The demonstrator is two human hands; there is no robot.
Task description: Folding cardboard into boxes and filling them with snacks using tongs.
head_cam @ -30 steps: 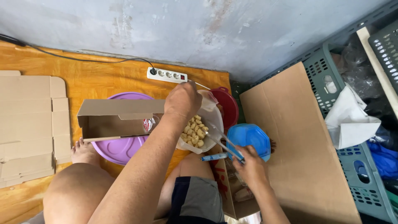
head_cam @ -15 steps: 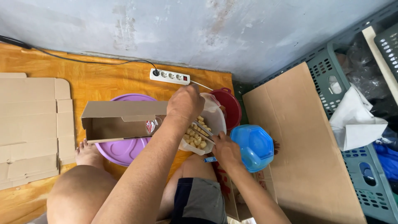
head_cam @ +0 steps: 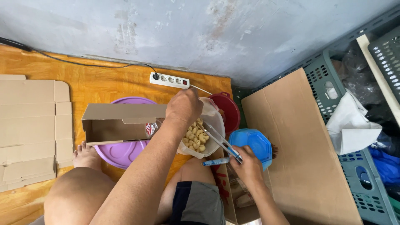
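Note:
My left hand grips the rim of a clear plastic bag filled with pale nuts, holding it open above my lap. My right hand holds metal tongs with blue handles; their tips reach into the bag among the nuts. An open brown cardboard box lies on its side just left of the bag, resting over a purple round lid.
A blue lid and a red container sit right of the bag. A white power strip lies by the wall. Flattened cardboard is at left, a large cardboard sheet and green crates at right.
My right hand has moved the tongs up and into the bag of nuts. My left hand stays on the bag's rim.

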